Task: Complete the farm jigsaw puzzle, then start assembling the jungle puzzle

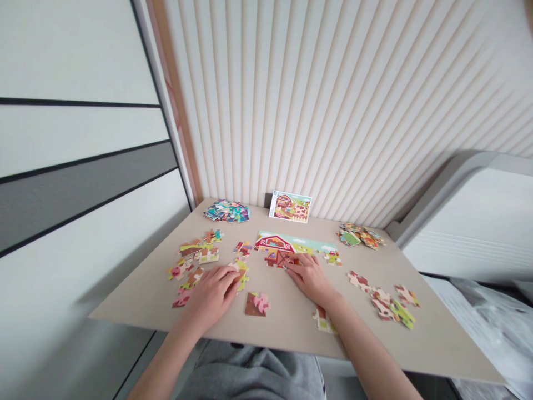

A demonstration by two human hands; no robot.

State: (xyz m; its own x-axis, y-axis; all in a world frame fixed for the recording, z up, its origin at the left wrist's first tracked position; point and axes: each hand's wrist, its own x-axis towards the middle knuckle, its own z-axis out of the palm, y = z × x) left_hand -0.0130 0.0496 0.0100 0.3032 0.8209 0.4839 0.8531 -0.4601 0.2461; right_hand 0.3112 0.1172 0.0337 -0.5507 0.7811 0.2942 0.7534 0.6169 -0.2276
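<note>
Clock face laid on the table (287, 336): centre between the hands, 12 toward the ribbed wall (266, 111), 6 toward the wearer.

Left hand (214, 294), at 9: fingers bent and close together, tips at a brown-and-green piece (242, 276). Whether finger and thumb pinch it, cannot tell; the hand covers part of it.

Right hand (312, 278), at 3: fingers extended and loosely spread, palm down, tips resting on the red barn-door area of the assembled puzzle section (300, 242). That section lies between 12 and 2: red barn roof, pale sky, green hills.

Pig piece (258, 304), pink and brown, lies alone near 6. A green-and-cream piece (323, 320) at 5 is partly hidden by the right forearm. Red-and-purple piece (244, 248) at 11, above the left fingertips.

Farther out: loose farm pieces (208, 255) in a scattered group from 9 to 10; cow-patch pieces (381, 303), brown on cream, with some green, at 3 to 4.

Far edge: blue pile (227, 211) at 11; orange-and-green pile (360, 236) at 2; picture card (290, 206) at 12, leaning upright, showing barn and cow. Label: small mark in its upper-left corner, too small to read.
</note>
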